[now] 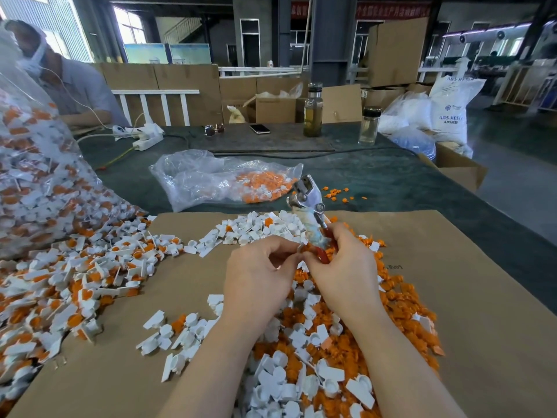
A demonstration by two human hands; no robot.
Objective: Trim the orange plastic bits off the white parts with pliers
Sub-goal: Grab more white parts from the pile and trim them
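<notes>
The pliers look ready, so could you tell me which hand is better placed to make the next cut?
Probably the right hand: it already grips the pliers by their handles, head pointing up. The left hand pinches something small beside them.

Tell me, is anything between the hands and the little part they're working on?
Nothing visible. The left hand fingers already pinch a small white part, and the right hand grips the pliers beside it.

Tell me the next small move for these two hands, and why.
Probably bring the pliers' head down to the part. The right hand grips the pliers by the handles, head pointing up and away, while the left hand pinches a small white part beside them, so nothing is being cut yet.
</notes>
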